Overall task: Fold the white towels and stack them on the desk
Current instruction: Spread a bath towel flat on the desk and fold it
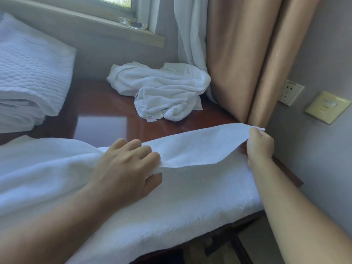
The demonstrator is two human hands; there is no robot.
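A: The left hand [125, 164] pinches the near fold edge of the white towel [190, 191], fingers curled over it and thumb beneath. The right hand [260, 144] grips the far corner of the same edge, raised slightly above the table [171, 126].

B: Where does the towel lie?

A: Spread beneath and between both hands, covering the table's near edge and hanging over its front, with the upper layer lifted into a taut flap from one hand to the other.

B: Handling properties?

A: Judged soft, thick terry: light, limp, non-slippery, not fragile. It will sag wherever unsupported, so corners and hem edges look like the best holds, as now taken.

B: Surroundings?

A: Beyond the hands, a crumpled towel heap [162, 90] waits unfolded on the table. Beyond the left hand and further left, folded quilted bedding [28, 73] overlaps the table. Just past the right hand hang beige curtains [247, 63]; they could snag a raised corner. Wall sockets [291, 92] sit to the right.
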